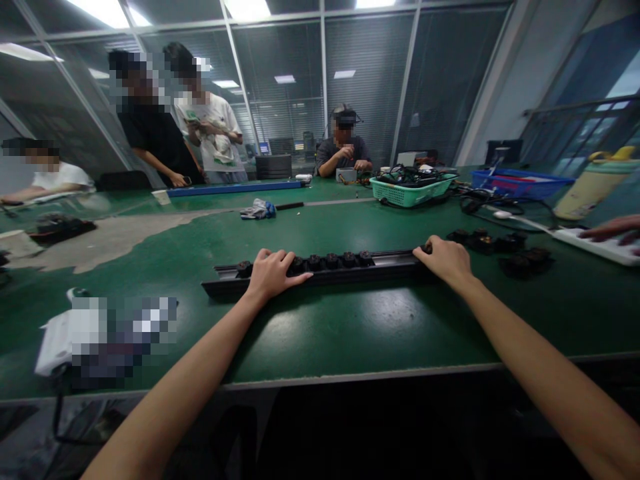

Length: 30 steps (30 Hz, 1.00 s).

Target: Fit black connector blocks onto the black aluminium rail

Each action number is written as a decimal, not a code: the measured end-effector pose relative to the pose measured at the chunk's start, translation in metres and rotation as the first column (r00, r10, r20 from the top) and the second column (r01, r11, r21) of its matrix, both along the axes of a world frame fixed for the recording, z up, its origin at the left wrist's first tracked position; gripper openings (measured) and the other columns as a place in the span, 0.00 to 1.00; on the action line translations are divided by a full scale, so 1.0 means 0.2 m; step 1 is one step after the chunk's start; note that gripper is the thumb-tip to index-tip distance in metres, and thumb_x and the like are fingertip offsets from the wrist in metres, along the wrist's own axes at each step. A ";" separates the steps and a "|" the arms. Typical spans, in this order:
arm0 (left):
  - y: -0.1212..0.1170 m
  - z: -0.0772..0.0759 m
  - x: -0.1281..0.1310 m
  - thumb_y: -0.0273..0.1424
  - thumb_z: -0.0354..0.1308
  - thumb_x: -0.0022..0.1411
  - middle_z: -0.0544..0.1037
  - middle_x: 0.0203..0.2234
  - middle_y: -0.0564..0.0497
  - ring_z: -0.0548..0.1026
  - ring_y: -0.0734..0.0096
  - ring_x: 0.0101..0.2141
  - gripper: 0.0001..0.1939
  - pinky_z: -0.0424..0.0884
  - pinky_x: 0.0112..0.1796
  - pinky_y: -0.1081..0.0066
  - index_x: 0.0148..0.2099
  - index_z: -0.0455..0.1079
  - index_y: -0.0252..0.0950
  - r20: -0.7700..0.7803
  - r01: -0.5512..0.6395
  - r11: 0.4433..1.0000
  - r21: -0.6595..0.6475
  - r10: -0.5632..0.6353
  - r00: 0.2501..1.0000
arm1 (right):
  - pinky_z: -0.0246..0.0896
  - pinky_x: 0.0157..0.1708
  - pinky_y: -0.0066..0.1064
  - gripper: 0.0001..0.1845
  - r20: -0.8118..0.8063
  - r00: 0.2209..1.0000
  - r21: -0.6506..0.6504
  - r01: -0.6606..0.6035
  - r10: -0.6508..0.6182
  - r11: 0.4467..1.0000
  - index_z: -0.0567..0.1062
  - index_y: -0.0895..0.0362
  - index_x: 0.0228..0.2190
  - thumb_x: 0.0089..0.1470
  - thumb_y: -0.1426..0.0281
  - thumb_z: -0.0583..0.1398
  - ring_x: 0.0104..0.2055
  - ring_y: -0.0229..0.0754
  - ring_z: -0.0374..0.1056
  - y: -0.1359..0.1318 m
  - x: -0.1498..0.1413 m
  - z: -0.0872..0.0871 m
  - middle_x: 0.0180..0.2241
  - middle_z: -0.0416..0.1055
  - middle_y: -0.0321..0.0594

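A long black channel rail lies across the green table in front of me, with a row of small black round parts sitting in its groove. My left hand is closed over the rail left of its middle, the thumb stretched along the near side. At the rail's right end my right hand is closed, its fingertips pinched together. Something dark shows at those fingertips; I cannot tell whether it is a loose part or the rail itself. More black parts lie on the table to the right.
A green basket of cables, a blue tray, a bottle and a white power strip with another person's hand stand right. Gloves lie ahead; a white device sits left. Several people are around the table.
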<state>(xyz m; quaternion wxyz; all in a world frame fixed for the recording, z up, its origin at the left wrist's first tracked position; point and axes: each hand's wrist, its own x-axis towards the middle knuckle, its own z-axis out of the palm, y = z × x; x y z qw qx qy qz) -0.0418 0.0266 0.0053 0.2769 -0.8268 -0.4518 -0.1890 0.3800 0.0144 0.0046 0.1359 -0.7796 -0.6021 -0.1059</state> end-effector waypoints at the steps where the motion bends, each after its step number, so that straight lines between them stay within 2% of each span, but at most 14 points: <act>1: 0.00 0.00 0.00 0.61 0.46 0.62 0.77 0.33 0.43 0.72 0.60 0.32 0.33 0.61 0.43 0.58 0.41 0.74 0.37 0.003 0.001 1.000 0.001 -0.001 1.000 | 0.59 0.39 0.38 0.27 -0.005 1.000 0.001 0.012 -0.012 1.000 0.75 0.59 0.40 0.58 0.51 0.49 0.40 0.54 0.72 0.00 0.00 0.00 0.36 0.77 0.54; 15: 0.00 0.00 0.01 0.61 0.46 0.61 0.78 0.33 0.43 0.72 0.60 0.32 0.33 0.61 0.42 0.59 0.41 0.73 0.37 -0.003 -0.007 1.000 -0.005 0.007 1.000 | 0.60 0.38 0.39 0.28 -0.006 0.999 -0.015 0.040 -0.040 0.999 0.76 0.60 0.41 0.58 0.52 0.49 0.41 0.57 0.72 0.01 0.03 0.00 0.37 0.76 0.57; 30: 0.00 0.00 0.01 0.61 0.46 0.62 0.77 0.33 0.43 0.73 0.60 0.32 0.33 0.61 0.42 0.58 0.42 0.73 0.37 -0.010 -0.003 1.000 -0.003 0.003 1.000 | 0.59 0.39 0.39 0.27 -0.024 0.999 -0.026 0.039 -0.040 0.999 0.76 0.59 0.41 0.57 0.51 0.50 0.41 0.56 0.72 0.01 0.06 0.00 0.38 0.76 0.55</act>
